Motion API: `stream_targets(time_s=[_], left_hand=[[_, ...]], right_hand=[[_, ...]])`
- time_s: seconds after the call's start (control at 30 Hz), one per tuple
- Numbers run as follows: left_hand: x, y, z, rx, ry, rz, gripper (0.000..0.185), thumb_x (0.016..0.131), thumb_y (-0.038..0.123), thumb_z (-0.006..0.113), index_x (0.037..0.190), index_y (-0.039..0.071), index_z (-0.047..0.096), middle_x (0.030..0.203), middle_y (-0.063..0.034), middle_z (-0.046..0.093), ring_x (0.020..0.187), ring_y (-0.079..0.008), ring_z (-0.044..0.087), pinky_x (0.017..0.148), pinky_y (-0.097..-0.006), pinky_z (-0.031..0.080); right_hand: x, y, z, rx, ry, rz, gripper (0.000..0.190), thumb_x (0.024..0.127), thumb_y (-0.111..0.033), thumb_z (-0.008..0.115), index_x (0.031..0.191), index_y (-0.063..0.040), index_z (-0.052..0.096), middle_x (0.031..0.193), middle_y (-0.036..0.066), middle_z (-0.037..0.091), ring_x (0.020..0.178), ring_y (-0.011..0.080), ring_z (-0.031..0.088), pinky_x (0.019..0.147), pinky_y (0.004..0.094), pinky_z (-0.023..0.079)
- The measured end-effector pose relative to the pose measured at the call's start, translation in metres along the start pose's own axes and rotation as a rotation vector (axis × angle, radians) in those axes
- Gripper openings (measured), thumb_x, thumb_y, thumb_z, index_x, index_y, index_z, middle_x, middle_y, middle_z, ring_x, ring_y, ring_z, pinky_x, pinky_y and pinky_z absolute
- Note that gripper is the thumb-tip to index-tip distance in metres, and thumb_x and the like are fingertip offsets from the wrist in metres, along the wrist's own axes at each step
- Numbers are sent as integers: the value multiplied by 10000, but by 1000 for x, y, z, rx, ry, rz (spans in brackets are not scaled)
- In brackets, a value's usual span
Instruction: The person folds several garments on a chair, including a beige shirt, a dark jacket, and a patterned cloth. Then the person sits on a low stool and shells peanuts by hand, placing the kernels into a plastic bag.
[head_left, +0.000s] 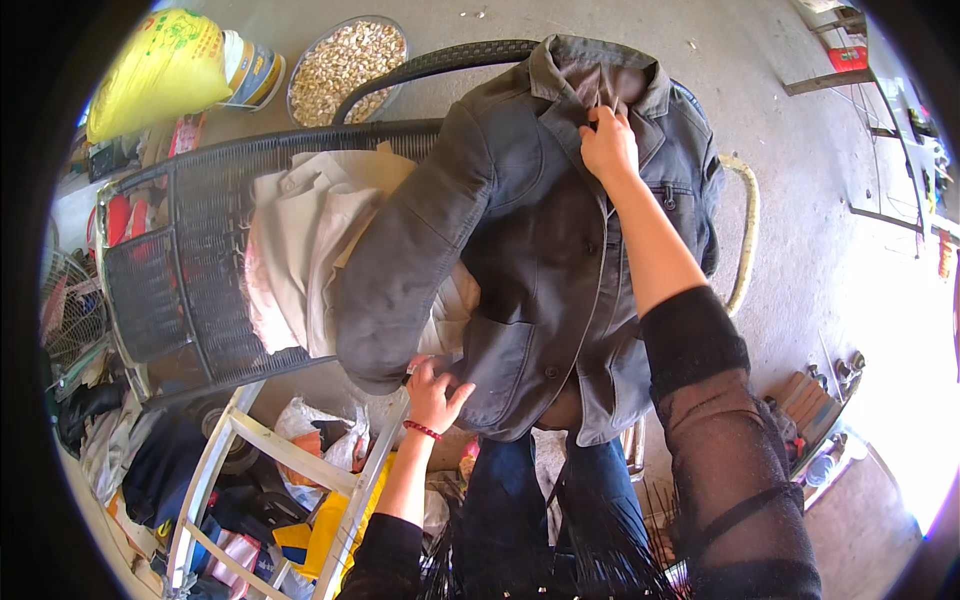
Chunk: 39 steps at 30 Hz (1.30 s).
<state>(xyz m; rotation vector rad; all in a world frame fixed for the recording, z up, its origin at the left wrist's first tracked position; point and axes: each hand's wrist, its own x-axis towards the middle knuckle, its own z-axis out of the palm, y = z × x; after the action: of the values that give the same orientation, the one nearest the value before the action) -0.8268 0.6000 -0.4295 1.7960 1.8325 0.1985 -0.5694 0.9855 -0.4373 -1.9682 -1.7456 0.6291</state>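
Note:
A dark grey button-front jacket (517, 247) with a notched collar lies spread face up over a black woven lounge chair (214, 270). My right hand (611, 146) grips the jacket at the neck opening, between its lapels. Lower down, my left hand (436, 397) is beside the end of the jacket's sleeve, next to a front pocket. Its thumb stands apart, and the sleeve partly hides its fingertips. A small red and white bit shows there, too small to identify. Under the sleeve lies a bundle of beige cloth (307, 247) on the chair.
Beyond the chair stand a wide basin (345, 67) of pale pieces, a bucket (255, 75) and a full yellow sack (161, 71). A metal ladder-like frame (300, 454) rises at lower left among bags and cloth. Shelving (862, 79) edges the right side.

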Motion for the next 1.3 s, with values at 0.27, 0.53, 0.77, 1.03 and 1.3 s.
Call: stream_targets(time_s=[0.27,0.53,0.77,1.03,1.3], left_hand=[[-6,-17,21,-497,-265,-517,573,867,447,585,1238,31,451,1122,-244,591,1067,-353,574,877,-389,444],[-5,22,-11,-720,-332,-467,405,828,183,670,1141,-48,558,1111,-128,618,1016,-215,581,867,-309,453],[-106,54,-9,-1533,57,-947,310,835,208,687,1031,-25,625,1007,-116,657,920,-197,621,813,-299,486],[-58,-17,37,-1197,234,-982,587,852,555,565,1180,74,486,1172,-78,572,1058,-191,554,898,-370,440],[4,-56,-20,-2114,599,-1330,1122,492,561,823,1285,-62,331,1296,-145,474,1136,-305,517,928,-450,472]], right_hand=[[-232,46,-29,399,-123,361,398,749,-126,670,1071,-21,461,803,102,502,701,210,502,635,344,450],[-372,49,-33,718,-646,770,259,858,-145,629,1009,14,491,847,94,605,780,150,574,661,313,470],[-389,20,-112,486,-271,385,224,930,-159,500,1068,2,426,775,227,608,704,383,621,608,399,481],[-350,136,-94,324,48,365,81,857,-129,577,841,-54,550,711,141,599,630,299,604,608,379,488],[-212,325,-98,883,109,1351,637,812,-576,593,1059,12,594,906,101,657,790,188,619,683,321,487]])
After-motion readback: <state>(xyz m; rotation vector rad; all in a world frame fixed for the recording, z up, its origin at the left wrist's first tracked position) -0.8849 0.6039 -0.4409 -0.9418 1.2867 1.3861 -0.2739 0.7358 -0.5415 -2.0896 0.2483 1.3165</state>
